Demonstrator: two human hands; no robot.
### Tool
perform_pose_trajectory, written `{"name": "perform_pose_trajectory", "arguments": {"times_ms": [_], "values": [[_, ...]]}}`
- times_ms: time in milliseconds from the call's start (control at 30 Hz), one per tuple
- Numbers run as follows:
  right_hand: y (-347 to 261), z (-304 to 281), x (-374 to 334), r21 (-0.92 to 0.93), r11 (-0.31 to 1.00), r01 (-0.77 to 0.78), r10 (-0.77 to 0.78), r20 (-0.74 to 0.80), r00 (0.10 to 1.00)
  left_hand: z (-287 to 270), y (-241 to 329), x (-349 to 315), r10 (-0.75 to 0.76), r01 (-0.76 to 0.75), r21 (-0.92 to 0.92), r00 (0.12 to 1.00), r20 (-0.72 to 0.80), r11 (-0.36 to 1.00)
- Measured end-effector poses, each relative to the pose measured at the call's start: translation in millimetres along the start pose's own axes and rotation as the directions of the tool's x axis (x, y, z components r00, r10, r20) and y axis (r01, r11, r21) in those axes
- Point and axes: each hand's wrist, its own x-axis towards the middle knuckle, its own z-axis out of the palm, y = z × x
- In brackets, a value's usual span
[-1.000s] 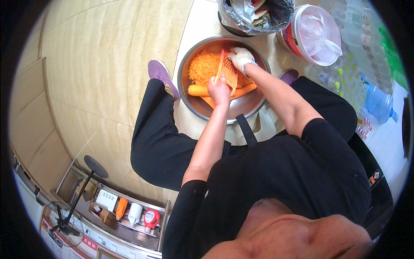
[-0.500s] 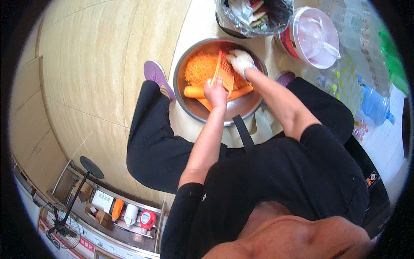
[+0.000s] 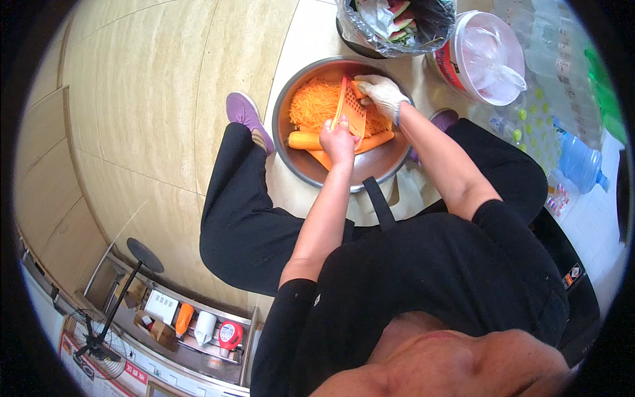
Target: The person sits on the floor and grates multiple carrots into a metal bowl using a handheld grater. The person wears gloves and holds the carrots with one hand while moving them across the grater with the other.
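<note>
A wide steel basin [image 3: 360, 173] rests on the floor between my feet. Shredded carrot [image 3: 313, 104] is heaped in its far left part, and several whole peeled carrots [image 3: 305, 140] lie across its near side. My left hand [image 3: 338, 139], bare, is closed round the lower end of an orange grater [image 3: 355, 118], which stands tilted inside the basin. My right hand [image 3: 383, 94] wears a white glove and pinches an orange piece of carrot [image 3: 359, 87] against the grater's upper right face. The fingertips of the gloved hand are partly hidden.
Beyond the basin stands a bin lined with clear plastic [image 3: 433, 41], with melon rinds inside. Beside it is a white bucket [image 3: 463, 83] holding a plastic bag. Wrapped bottles [image 3: 539, 49] and a large blue water bottle [image 3: 581, 162] stand at right. A fan [image 3: 96, 344] is at lower left.
My gloved right hand has shifted on the grater, and the carrot piece in its fingers now shows. My left hand keeps its hold. The whole view has drifted slightly.
</note>
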Motion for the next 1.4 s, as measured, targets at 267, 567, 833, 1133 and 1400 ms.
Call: {"name": "perform_pose_trajectory", "arguments": {"times_ms": [267,567,833,1133,1400], "values": [[-38,-31,-104,0.772,0.427,-0.471,-0.083,0.552,0.83,5,-3,1,0.048,-0.048,-0.01,0.999,-0.003,0.999],[-56,-18,-114,0.493,0.87,-0.002,-0.112,0.201,0.973,10,4,-3,0.033,-0.034,-0.031,0.999,-0.023,0.999],[-41,5,-100,-0.058,0.985,0.16,-0.159,0.021,0.987,10,7,-5,0.024,-0.024,0.002,0.999,-0.036,1.0],[-19,9,-69,-0.166,0.98,0.109,-0.117,-0.036,0.993,3,3,-2,0.027,-0.026,0.047,1.0,-0.012,0.999],[-46,16,-56,-0.331,0.938,0.104,-0.154,-0.128,0.98,6,9,-3,0.013,-0.012,0.022,1.0,-0.028,1.0]]}}
